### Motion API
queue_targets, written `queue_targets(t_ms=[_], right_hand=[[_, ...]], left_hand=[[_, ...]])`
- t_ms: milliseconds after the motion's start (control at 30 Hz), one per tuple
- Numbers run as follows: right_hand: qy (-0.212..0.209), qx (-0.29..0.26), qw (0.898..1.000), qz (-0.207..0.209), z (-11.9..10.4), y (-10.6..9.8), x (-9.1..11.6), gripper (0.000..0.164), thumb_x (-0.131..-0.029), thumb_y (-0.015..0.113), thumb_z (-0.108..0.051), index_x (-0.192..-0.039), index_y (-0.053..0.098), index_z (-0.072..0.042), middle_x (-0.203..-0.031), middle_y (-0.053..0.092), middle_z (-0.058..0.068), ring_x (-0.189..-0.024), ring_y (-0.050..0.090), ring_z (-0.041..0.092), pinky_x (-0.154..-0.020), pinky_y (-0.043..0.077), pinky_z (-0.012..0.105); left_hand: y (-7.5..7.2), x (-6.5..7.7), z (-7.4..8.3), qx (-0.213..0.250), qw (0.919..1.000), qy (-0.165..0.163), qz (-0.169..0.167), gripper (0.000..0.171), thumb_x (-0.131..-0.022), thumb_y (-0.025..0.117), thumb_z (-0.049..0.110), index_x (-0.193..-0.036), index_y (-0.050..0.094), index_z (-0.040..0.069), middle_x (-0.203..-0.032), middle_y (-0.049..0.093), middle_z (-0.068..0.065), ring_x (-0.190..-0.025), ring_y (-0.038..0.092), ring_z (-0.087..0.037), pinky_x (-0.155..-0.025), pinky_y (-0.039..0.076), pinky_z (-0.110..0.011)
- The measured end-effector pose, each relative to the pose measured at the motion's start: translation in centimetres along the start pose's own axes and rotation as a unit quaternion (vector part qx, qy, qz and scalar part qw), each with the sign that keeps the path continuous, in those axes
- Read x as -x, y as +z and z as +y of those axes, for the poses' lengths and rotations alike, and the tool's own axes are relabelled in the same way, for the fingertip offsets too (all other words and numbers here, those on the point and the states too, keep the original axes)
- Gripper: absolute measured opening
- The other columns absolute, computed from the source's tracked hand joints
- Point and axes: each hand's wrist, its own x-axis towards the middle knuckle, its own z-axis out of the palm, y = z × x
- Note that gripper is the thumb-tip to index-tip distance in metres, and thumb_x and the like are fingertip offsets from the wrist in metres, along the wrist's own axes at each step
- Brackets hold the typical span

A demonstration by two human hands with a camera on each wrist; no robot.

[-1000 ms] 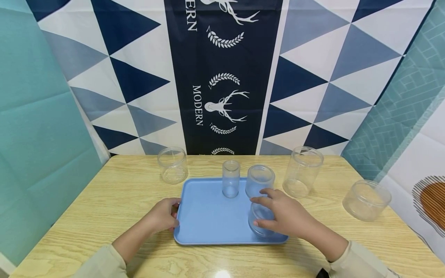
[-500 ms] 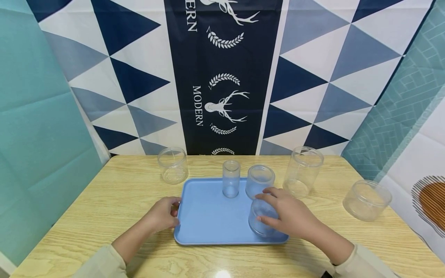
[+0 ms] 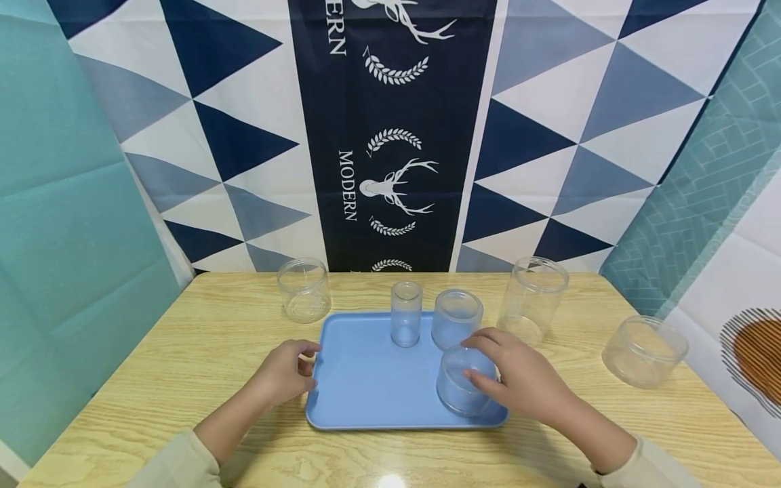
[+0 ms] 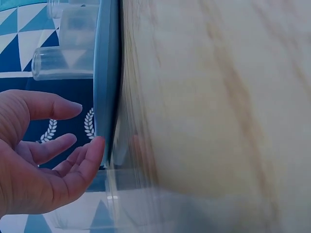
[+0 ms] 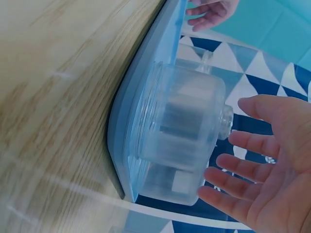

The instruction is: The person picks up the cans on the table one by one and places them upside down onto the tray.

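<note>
On the blue tray [image 3: 372, 379] stand three clear jars: a narrow jar [image 3: 405, 318] at the back, a medium jar [image 3: 454, 322] beside it, and a wide jar [image 3: 460, 386] at the front right. My right hand [image 3: 515, 376] hovers at the right of the wide jar, fingers spread and bent; the right wrist view shows a gap between the fingers and the jar wall [image 5: 184, 121]. At the tray's left edge, my left hand [image 3: 283, 373] has its thumb and fingers apart and gripping nothing, with fingertips right by the tray rim [image 4: 100, 97].
Other clear jars stand on the wooden table [image 3: 232, 318]: one jar [image 3: 305, 291] behind the tray at left, a tall jar [image 3: 531, 301] at back right and a low wide jar [image 3: 643, 352] further right. A patterned cloth [image 3: 390, 135] hangs behind the table.
My right hand has drawn back to the right, uncovering more of the wide jar. My left hand has loosened slightly at the tray edge. The tray and jars have stayed put.
</note>
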Motion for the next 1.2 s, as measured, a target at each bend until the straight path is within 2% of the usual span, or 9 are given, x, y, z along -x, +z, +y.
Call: queue_targets(t_ms=[133,333,567,667,767,900,1000,1100,1200], right_hand=[[-0.007,-0.005,1.000,0.021,0.3,-0.2,0.2,0.033,-0.084,0.076,-0.022,-0.112,0.068,-0.008,-0.114,0.064,0.004,-0.102,0.063,0.024,-0.081,0.055,0.042],[-0.011,-0.006,0.999,0.034,0.5,-0.4,0.4,0.030,-0.083,0.076,-0.020,-0.110,0.068,-0.009,-0.111,0.064,0.002,-0.100,0.063,0.022,-0.081,0.055,0.041],[-0.027,0.005,0.998,0.052,0.3,0.0,0.7,0.032,-0.080,0.078,-0.019,-0.109,0.069,-0.009,-0.111,0.064,0.003,-0.101,0.062,0.023,-0.080,0.056,0.041],[-0.047,0.015,0.996,0.072,0.1,0.3,0.8,0.032,-0.078,0.079,-0.019,-0.107,0.069,-0.008,-0.111,0.063,0.005,-0.102,0.062,0.024,-0.080,0.056,0.041],[-0.069,0.021,0.993,0.091,-0.1,0.5,0.9,0.030,-0.082,0.076,-0.024,-0.107,0.068,-0.008,-0.112,0.062,0.006,-0.102,0.061,0.024,-0.079,0.056,0.041],[-0.092,0.017,0.990,0.110,-0.6,0.6,0.9,0.035,-0.095,0.060,-0.040,-0.107,0.068,-0.008,-0.112,0.062,0.006,-0.102,0.060,0.024,-0.079,0.055,0.042],[-0.106,0.010,0.987,0.124,-1.1,0.6,0.8,0.045,-0.098,0.048,-0.048,-0.108,0.068,-0.008,-0.112,0.062,0.005,-0.101,0.059,0.023,-0.078,0.055,0.042],[-0.115,0.001,0.985,0.131,-1.6,0.6,0.8,0.047,-0.098,0.048,-0.050,-0.111,0.067,-0.009,-0.114,0.061,0.005,-0.102,0.059,0.023,-0.079,0.054,0.043],[-0.116,-0.004,0.985,0.126,-2.0,0.5,0.7,0.045,-0.095,0.055,-0.048,-0.115,0.066,-0.010,-0.118,0.060,0.006,-0.105,0.058,0.022,-0.079,0.055,0.042]], left_hand=[[-0.2,0.3,0.4,-0.033,0.9991,0.021,0.018,0.049,-0.076,0.078,-0.003,-0.122,0.063,0.001,-0.114,0.057,-0.010,-0.094,0.060,-0.022,-0.071,0.054,-0.032],[-0.1,0.7,1.0,-0.057,0.9962,0.048,0.045,0.042,-0.076,0.079,0.001,-0.116,0.066,0.002,-0.113,0.059,-0.009,-0.095,0.061,-0.024,-0.071,0.054,-0.033],[0.2,1.1,1.4,-0.109,0.9858,0.092,0.088,0.037,-0.075,0.080,0.002,-0.110,0.068,0.004,-0.114,0.059,-0.011,-0.096,0.063,-0.027,-0.071,0.055,-0.034],[0.3,1.1,1.5,-0.132,0.9784,0.116,0.109,0.035,-0.074,0.080,0.002,-0.107,0.068,0.004,-0.113,0.059,-0.011,-0.096,0.063,-0.028,-0.073,0.055,-0.037],[0.4,1.1,1.5,-0.156,0.9685,0.144,0.130,0.034,-0.073,0.080,0.001,-0.105,0.069,0.004,-0.109,0.060,-0.011,-0.093,0.061,-0.026,-0.075,0.053,-0.038],[0.4,0.9,1.4,-0.180,0.9528,0.185,0.160,0.033,-0.070,0.080,0.000,-0.101,0.069,0.004,-0.103,0.060,-0.010,-0.090,0.059,-0.026,-0.077,0.052,-0.039],[0.4,0.8,1.2,-0.195,0.9406,0.215,0.176,0.034,-0.069,0.081,-0.001,-0.100,0.069,0.003,-0.100,0.059,-0.009,-0.092,0.059,-0.028,-0.077,0.052,-0.040],[0.3,0.7,1.2,-0.206,0.9301,0.239,0.188,0.035,-0.070,0.081,0.001,-0.102,0.068,0.001,-0.100,0.058,-0.009,-0.093,0.057,-0.029,-0.078,0.051,-0.041],[0.1,0.5,1.3,-0.215,0.9221,0.253,0.199,0.037,-0.072,0.081,0.003,-0.106,0.067,0.000,-0.104,0.057,-0.010,-0.096,0.056,-0.030,-0.081,0.050,-0.041]])
